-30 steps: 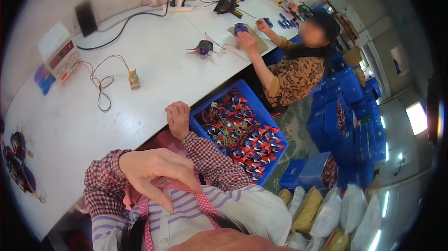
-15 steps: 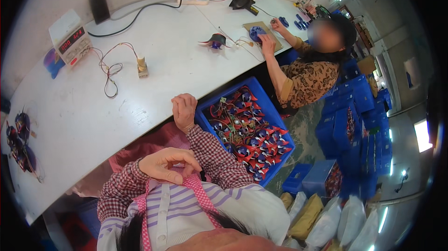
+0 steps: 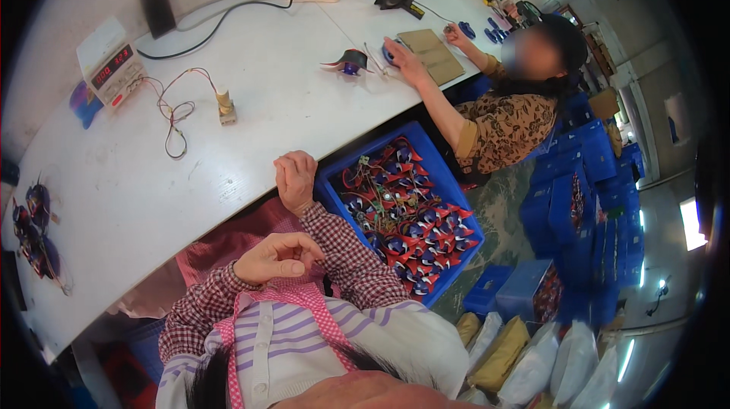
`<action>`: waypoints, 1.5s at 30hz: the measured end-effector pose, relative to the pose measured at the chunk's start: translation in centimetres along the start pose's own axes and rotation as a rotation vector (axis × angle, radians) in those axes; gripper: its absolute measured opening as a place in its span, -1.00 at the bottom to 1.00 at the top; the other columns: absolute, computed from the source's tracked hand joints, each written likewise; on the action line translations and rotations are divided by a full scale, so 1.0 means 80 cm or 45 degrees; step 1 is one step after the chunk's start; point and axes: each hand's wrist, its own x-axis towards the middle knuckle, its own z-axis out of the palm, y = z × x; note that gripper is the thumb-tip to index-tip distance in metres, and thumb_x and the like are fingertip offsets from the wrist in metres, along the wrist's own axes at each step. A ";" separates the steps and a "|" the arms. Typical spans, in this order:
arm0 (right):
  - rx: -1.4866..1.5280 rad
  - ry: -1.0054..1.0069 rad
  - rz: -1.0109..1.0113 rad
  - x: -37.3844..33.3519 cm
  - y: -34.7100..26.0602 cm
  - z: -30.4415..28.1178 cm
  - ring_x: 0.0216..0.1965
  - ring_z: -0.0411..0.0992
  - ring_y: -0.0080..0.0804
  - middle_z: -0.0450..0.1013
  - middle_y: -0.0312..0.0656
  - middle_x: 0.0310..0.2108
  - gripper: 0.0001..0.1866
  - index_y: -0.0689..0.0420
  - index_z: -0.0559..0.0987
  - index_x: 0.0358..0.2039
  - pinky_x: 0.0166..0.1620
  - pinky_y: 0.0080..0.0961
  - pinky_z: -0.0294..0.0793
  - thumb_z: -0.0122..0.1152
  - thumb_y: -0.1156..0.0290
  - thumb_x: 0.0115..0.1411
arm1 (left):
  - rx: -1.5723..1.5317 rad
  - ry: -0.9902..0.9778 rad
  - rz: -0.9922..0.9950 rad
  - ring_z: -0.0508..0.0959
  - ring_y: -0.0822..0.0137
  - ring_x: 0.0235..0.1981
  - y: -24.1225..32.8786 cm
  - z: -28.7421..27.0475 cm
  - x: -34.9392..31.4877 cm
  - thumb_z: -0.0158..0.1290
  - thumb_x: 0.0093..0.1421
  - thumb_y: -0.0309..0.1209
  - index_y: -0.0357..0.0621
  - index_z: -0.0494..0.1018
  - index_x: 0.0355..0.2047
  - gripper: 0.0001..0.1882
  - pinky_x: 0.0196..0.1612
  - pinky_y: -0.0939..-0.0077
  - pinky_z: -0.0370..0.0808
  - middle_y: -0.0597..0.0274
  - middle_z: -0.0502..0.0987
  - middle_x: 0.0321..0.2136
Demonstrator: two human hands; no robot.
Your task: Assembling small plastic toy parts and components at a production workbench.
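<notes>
Resting on the near edge of the smooth white worktop [image 3: 251,143], the right hand [image 3: 295,181] has its fingers bent and bunched; their inner side is turned away, so whether they close on anything I cannot tell. The left hand [image 3: 279,258] hangs apart from it, before the white-and-lilac striped top [image 3: 308,333], thumb and loosely curled fingers parted and nothing visible between them. Red-and-white checked cloth sleeves [image 3: 201,299] reach both wrists.

Just right of the right hand, a deep blue plastic bin [image 3: 443,169] is partly covered by the right forearm. Curved red, white and dark-blue pieces [image 3: 426,238] heap inside it, tangled with thin wires, the lower layers hidden.

Beyond the right hand, to its upper right, stands a dark flared piece with a purple-blue middle [image 3: 352,63]. Past it, a co-worker's hand [image 3: 408,65] hides most of a blue rounded object [image 3: 389,51] beside a flat tan rectangular board [image 3: 436,54]. Up and left of both hands, looped thin wires [image 3: 176,114] run near a small yellowish block [image 3: 226,107]. Far left of them, dark glossy rounded parts [image 3: 34,234] merge, hard to separate near the shadowed rim
</notes>
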 end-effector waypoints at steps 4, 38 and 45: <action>0.015 0.009 0.000 -0.001 -0.001 0.000 -0.23 0.32 -0.26 0.38 -0.23 -0.30 -0.88 0.11 0.50 -0.36 -0.06 -0.37 0.25 0.13 0.51 0.03 | -0.049 0.115 -0.032 0.39 0.45 -0.44 -0.008 0.000 0.003 0.15 0.11 -0.38 -0.27 0.45 -0.13 -0.66 -0.34 0.68 0.36 0.21 0.43 -0.45; -0.237 -0.797 0.562 0.261 0.256 0.007 -0.31 0.42 -0.39 0.49 -0.10 -0.36 -0.63 0.34 0.52 -0.18 -0.19 -0.58 0.43 0.12 0.29 0.13 | 3.075 0.196 -0.902 0.22 0.16 0.11 0.195 -0.230 0.244 0.34 -0.27 -0.23 -0.04 0.22 0.07 -0.16 0.05 0.18 0.19 0.24 0.29 0.05; -0.429 -1.051 0.785 0.302 0.292 0.053 -0.38 0.45 -0.31 0.51 -0.09 -0.42 -0.68 0.35 0.56 -0.31 -0.27 -0.49 0.47 0.11 0.30 0.12 | 3.020 0.240 -0.737 0.31 0.20 0.01 0.181 -0.282 0.251 0.31 -0.23 -0.26 -0.04 0.28 -0.04 -0.30 0.04 0.17 0.21 0.25 0.39 -0.10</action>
